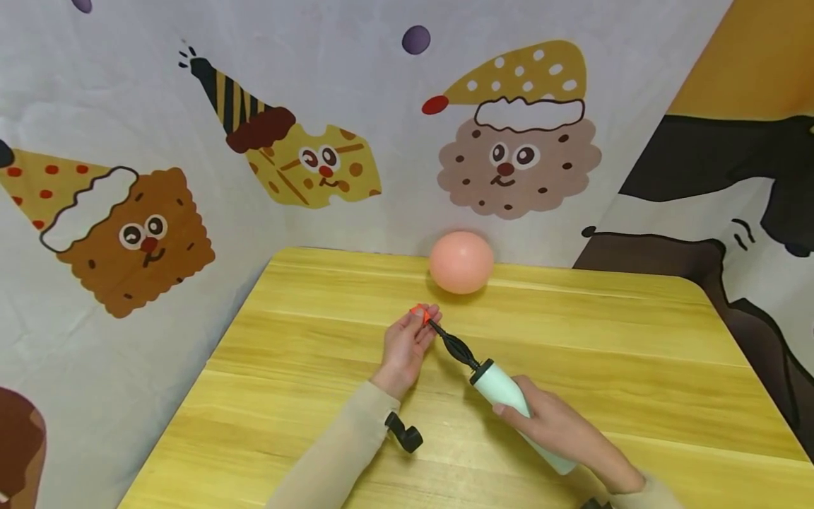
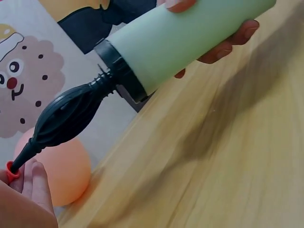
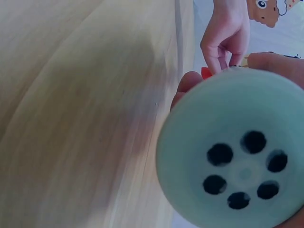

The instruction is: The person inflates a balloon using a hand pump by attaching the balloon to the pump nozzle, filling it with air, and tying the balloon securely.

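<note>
One orange-red rubber balloon | left hand pinches it, black tapered nozzle inside | right hand curls fingers round mint-green cylindrical pump

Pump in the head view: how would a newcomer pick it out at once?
Over the yellow table, look right of centre. The right grip holds the pump there, slanting from lower right to upper left. Its long pale-green barrel and black nozzle set it apart from the round pink balloon.
</note>
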{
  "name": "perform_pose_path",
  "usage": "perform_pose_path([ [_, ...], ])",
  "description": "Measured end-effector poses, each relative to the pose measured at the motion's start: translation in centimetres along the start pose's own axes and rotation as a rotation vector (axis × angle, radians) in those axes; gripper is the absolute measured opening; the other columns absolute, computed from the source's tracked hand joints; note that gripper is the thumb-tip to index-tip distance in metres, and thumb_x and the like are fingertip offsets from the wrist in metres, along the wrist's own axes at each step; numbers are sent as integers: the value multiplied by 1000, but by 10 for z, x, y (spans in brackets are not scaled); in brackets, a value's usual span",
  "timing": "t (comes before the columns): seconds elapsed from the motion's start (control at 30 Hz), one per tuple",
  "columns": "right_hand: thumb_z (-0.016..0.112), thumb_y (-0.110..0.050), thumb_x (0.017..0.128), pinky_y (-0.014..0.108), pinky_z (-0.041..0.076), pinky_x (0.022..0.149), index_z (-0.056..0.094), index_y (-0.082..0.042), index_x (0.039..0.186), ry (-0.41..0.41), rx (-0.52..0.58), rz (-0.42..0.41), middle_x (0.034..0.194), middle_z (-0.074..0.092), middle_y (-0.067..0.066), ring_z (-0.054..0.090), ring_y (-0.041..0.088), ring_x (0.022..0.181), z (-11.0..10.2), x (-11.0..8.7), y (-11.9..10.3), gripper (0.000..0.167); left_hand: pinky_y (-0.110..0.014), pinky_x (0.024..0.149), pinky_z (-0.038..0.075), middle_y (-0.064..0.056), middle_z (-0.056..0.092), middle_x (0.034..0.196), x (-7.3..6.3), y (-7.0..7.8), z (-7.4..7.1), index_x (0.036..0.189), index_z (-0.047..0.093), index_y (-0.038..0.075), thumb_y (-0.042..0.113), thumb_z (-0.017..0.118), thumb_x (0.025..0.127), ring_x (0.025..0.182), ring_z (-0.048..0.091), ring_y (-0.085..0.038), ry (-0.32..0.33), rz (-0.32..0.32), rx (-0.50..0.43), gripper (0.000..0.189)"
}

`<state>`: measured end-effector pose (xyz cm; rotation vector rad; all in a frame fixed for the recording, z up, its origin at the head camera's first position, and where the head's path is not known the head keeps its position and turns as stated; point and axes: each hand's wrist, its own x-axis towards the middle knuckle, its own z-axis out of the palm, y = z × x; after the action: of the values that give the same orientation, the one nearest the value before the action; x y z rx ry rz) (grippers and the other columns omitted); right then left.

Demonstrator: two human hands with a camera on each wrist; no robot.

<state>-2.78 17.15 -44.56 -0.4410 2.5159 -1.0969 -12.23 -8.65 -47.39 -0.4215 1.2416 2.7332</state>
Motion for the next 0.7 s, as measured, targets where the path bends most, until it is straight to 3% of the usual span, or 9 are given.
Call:
perform_pose_path([
  [0.7,62,-45,103,31,52,56,48,-2,141,13,26,2,93,62,5,59,15,73,6,9,-6,59,-32,101,54,-14,72,122,-8,-17,7,137,52,-13,14,55,109,110,71,-19,-87,66,29,39],
])
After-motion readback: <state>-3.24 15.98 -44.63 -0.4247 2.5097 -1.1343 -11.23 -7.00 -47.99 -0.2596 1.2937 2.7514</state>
